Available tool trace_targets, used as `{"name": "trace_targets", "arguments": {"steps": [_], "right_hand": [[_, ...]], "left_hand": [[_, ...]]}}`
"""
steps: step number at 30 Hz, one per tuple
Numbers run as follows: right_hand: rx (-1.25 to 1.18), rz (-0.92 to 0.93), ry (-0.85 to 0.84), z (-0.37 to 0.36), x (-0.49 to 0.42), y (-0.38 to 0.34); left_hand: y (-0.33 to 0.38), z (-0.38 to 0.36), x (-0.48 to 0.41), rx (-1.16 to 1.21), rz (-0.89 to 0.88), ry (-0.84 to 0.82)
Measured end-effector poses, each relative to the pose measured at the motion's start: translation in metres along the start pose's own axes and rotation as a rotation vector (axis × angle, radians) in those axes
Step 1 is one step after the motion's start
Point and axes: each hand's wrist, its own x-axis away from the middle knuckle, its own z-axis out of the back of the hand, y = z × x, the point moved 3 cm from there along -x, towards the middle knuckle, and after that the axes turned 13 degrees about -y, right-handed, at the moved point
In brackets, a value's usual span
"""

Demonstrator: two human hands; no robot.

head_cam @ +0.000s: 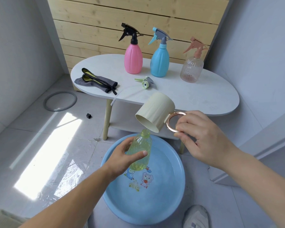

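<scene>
My left hand grips a clear yellow-green bottle with no cap, held upright over a blue basin of water on the floor. My right hand pinches the rose-gold ring handle of a cream cup. The cup is tipped on its side with its rim just above the bottle's open neck. A green spray head with its long tube lies loose on the white oval table.
Pink, blue and clear spray bottles stand along the table's back. A grey cloth with a black strap lies at its left end. A grey ring lies on the wet tiled floor. My shoe stands beside the basin.
</scene>
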Motion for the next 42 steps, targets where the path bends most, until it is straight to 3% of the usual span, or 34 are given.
{"name": "trace_targets", "arguments": {"steps": [4, 13, 20, 27, 35, 42], "right_hand": [[-0.071, -0.042, -0.015, -0.004, 0.0, -0.002], [-0.965, -0.867, -0.047, -0.068, 0.019, 0.018], [-1.203, -1.327, -0.371, -0.185, 0.056, 0.04], [-1.237, -1.478, -0.39, -0.25, 0.077, 0.037], [-1.21, -1.501, -0.494, -0.269, 0.078, 0.044], [-1.201, -1.495, -0.487, -0.278, 0.076, 0.046]], "left_hand": [[0.0, 0.0, 0.0, -0.001, -0.006, -0.009], [-0.005, 0.003, 0.002, 0.057, 0.031, 0.027], [-0.015, 0.009, -0.002, 0.138, 0.035, 0.068], [-0.021, 0.01, -0.007, 0.151, 0.054, 0.064], [-0.033, 0.01, -0.019, 0.191, 0.082, 0.012], [-0.037, 0.009, -0.022, 0.189, 0.082, 0.018]]}}
